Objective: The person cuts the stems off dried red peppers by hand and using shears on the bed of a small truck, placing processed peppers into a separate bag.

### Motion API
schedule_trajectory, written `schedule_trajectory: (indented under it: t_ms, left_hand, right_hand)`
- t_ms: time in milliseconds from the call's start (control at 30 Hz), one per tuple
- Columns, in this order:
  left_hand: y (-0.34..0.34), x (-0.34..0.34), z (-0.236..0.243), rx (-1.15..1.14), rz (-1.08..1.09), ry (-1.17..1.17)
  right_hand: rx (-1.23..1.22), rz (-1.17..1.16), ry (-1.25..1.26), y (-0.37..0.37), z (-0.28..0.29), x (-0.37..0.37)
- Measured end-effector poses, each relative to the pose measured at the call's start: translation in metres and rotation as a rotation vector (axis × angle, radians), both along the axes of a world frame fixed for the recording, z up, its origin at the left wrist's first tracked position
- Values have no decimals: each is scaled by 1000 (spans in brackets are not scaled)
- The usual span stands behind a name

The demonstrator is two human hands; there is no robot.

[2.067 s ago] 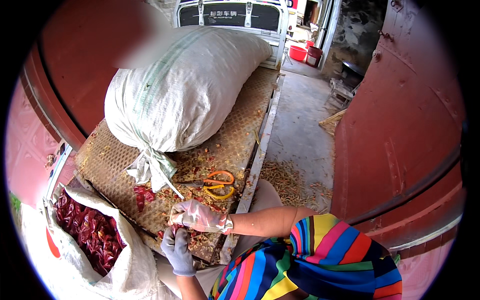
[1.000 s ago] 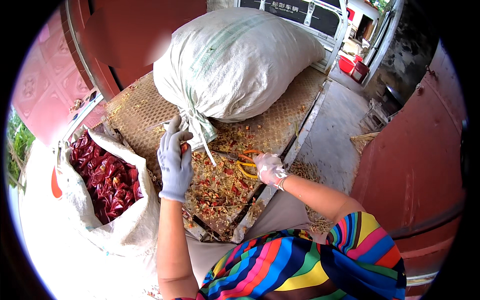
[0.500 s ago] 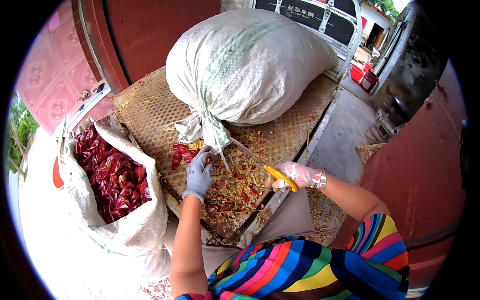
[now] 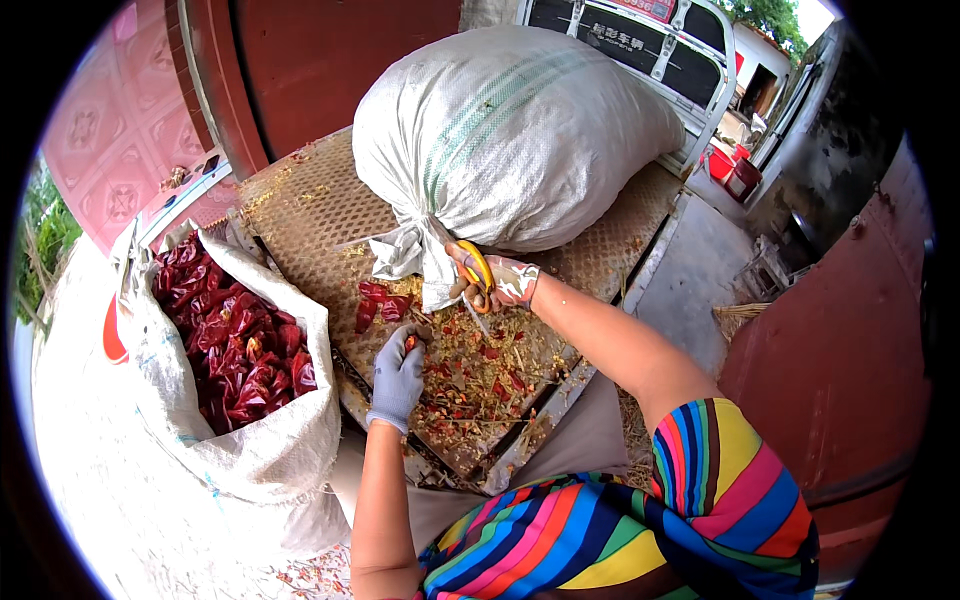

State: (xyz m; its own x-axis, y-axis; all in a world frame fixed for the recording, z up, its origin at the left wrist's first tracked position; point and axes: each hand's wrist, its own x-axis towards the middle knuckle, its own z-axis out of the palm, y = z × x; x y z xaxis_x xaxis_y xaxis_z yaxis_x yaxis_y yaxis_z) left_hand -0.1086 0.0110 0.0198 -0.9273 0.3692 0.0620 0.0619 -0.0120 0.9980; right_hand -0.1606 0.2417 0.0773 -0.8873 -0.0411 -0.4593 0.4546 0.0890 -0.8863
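Woven mat table (image 4: 320,215), red walls (image 4: 330,60) around

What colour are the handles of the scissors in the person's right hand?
Orange-yellow handles on the scissors, gripped in the right hand; the head view shows them.

The big tied sack (image 4: 510,130) fills the far half of the woven tabletop (image 4: 310,215), blocking any reach past it. To the left, the open bag of red chillies (image 4: 235,350) crowds the table edge. Between them, a bare strip of tabletop at the far left stays passable. Chilli scraps (image 4: 470,375) litter the near surface, low and easily crossed.
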Motion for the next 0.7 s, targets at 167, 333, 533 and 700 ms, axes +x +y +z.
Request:
schedule_trajectory:
  t_ms: [167, 333, 533, 700]
  left_hand:
    - [-1, 15, 18, 49, -82, 5]
    - [-5, 31, 10, 170, -147, -144]
    - [-21, 55, 11, 227, -175, -191]
    - [-16, 73, 14, 356, -146, -261]
  right_hand:
    - [-22, 241, -146, 5, -2, -18]
    - [-233, 167, -152, -7, 0, -25]
    - [-511, 32, -324, -13, -4, -15]
    - [-688, 210, -285, -11, -7, -31]
